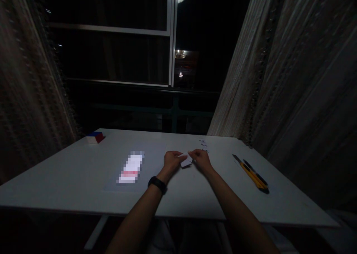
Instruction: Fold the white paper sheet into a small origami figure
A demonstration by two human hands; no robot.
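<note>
A small white piece of paper (186,161) is held between both hands over the middle of the white table (192,202). My left hand (172,161), with a black band on its wrist, pinches the paper's left side. At its upper right edge, my right hand (201,159) has its thumb and fingers closed on the same piece. The paper looks creased or folded, and a dark shadow lies under its lower edge. Beyond my right hand are several small dark-marked pieces (204,145), too dim to make out.
A lit, blurred phone screen (131,167) is on a pale sheet (111,186) at left. A colored cube (95,137) stands in the far left corner. To the right lie a yellow utility knife (252,176) and a dark pen-like object (255,171). Curtains (237,79) flank a dark window.
</note>
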